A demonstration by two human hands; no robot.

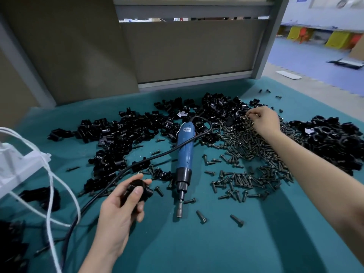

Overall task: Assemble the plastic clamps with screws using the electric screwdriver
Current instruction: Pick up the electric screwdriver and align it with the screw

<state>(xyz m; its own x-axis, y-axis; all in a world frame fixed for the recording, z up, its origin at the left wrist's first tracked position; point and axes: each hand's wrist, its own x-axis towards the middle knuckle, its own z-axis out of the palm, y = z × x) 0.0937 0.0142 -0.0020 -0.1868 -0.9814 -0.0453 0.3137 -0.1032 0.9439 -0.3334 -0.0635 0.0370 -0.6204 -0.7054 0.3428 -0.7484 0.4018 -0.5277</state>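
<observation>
Left hand (pixel 118 205) gripping rounded black clamp (pixel 137 189) — plastic, right hand (pixel 264 120) pinching screws (pixel 257 115) (dark)

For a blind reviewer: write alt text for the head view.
The left hand grips a black plastic clamp while the right hand pinches a screw over the screw pile. A blue electric screwdriver lies between them on the teal table.

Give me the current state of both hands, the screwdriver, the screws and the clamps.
Left hand, gripping one black clamp.
Right hand, pinching a screw at the screw pile.
Electric screwdriver, lying flat, unheld, bit toward the person.
Screw pile, loose scattered heap.
Clamp piles, loose heaps on the green mat.
</observation>
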